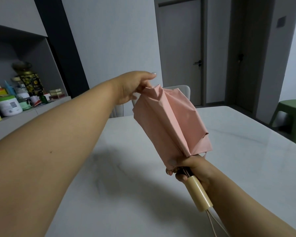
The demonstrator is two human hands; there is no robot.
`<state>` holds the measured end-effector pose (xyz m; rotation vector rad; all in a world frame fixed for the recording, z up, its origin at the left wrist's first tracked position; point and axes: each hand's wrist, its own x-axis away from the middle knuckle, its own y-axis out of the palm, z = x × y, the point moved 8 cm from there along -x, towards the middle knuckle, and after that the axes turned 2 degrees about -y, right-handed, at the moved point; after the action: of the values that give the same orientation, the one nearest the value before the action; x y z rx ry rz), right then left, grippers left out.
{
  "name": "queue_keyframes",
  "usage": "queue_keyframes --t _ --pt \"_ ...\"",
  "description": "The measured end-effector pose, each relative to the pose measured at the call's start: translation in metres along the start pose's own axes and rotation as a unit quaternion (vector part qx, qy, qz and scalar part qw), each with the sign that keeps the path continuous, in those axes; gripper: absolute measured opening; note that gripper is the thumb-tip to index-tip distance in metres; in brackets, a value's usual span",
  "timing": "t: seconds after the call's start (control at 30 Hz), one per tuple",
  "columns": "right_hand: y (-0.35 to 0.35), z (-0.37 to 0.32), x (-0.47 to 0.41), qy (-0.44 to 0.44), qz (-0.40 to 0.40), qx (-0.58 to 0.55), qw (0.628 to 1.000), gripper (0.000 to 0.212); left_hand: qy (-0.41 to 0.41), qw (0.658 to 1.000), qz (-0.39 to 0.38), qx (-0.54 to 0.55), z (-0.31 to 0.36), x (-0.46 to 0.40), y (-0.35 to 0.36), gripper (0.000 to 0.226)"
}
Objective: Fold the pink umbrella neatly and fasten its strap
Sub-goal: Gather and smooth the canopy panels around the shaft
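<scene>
Pink umbrella [171,120] is collapsed, held in the air above the white desk [246,168], not resting on it. It slants up and away from the right hand [190,170] toward the left hand [135,88].

Right hand: clenched around the base of the canopy, just above the cream handle [197,192], with fingers wrapped over the gathered cloth and dark rib ends. The handle sticks out below the hand. A thin cord [214,224] hangs from the handle's end.

Left hand: reaches to the far top end of the canopy, and its fingers appear to pinch a fold of cloth there. The fingertips are hidden behind the fabric, so the exact grip cannot be confirmed.

Progress (judgement): the shaft looks retracted and the canopy closed. Panels are partly flattened into long pleats, but they still flare loosely on the side away from the left hand. Pleats are not yet wound round the shaft. What may be the strap [203,153] shows as a small pink loop just beyond the right hand, hanging unfastened. Remaining: smooth the remaining panels, wrap them tight, fasten the strap.

Containers: beyond the left forearm, a shelf [15,117] carries a white tub [8,105], a dark patterned tin [32,82] and several small bottles and boxes. All seem closed, so their contents are not visible.

A green stool [290,115] stands far past the right hand.
</scene>
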<state>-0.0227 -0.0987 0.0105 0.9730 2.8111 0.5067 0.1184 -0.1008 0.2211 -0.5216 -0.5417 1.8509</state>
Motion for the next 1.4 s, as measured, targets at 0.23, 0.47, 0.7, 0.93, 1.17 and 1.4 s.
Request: queue_keyframes --t 0.23,0.47,0.7,0.93,1.17,1.4 --pt "0.003 -0.002 0.001 -0.003 -0.008 -0.029 1.0 0.039 0.0 0.998 -0.047 0.042 -0.001 0.005 -0.002 0.046" --pt "0.002 -0.003 0.001 -0.013 -0.001 -0.019 1.0 0.037 -0.015 0.999 -0.003 0.051 -0.005 0.004 -0.007 0.022" --pt "0.002 0.006 0.001 0.015 0.003 0.022 1.0 0.033 -0.072 0.995 0.063 -0.026 -0.01 0.005 -0.011 0.018" --pt "-0.001 0.011 0.0 0.043 -0.002 0.065 0.997 0.021 -0.096 0.991 0.021 -0.092 -0.009 0.011 -0.012 0.009" --pt "-0.002 0.008 0.0 0.022 -0.011 0.084 0.996 0.033 -0.057 0.998 0.025 -0.021 -0.003 0.001 -0.016 0.029" --pt "-0.007 0.011 -0.004 0.021 -0.007 0.084 0.996 0.043 -0.055 0.997 -0.034 -0.043 -0.007 0.008 -0.023 0.007"
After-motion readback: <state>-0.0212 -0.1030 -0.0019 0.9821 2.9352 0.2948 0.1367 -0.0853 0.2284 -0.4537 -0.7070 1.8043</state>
